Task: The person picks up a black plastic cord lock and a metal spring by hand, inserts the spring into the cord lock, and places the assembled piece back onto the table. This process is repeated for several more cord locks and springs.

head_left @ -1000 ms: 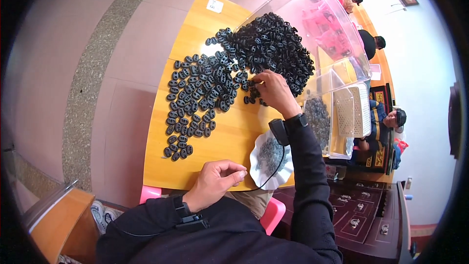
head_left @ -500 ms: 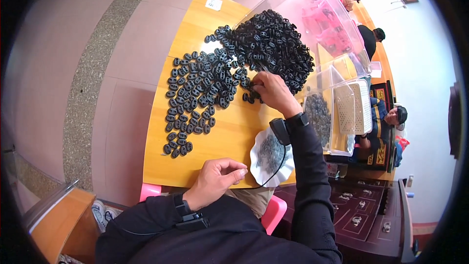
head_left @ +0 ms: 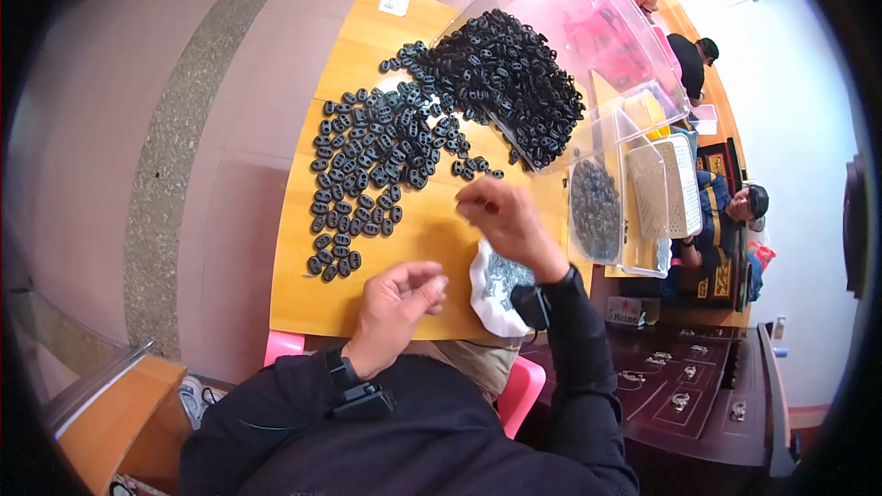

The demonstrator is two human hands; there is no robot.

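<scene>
Small black oval pieces with two holes lie spread over the left of the yellow table. They run up into a dense heap at the far side. My right hand hovers over the table, fingers curled into a pinch; anything between the fingertips is hidden. Below it stands a white wavy-edged dish of small greyish translucent bits, partly covered by my right wrist. My left hand is near the front edge, half curled, thumb and forefinger slightly apart, with nothing visible between them.
A large clear bin lies tipped by the heap. To the right are a smaller clear box with dark contents and a white perforated basket. Another person sits beyond. A dark cabinet stands at right.
My right hand has drawn back from the black pieces beside the heap toward me. My left hand has shifted slightly left and up, its thumb and forefinger looking more parted.
</scene>
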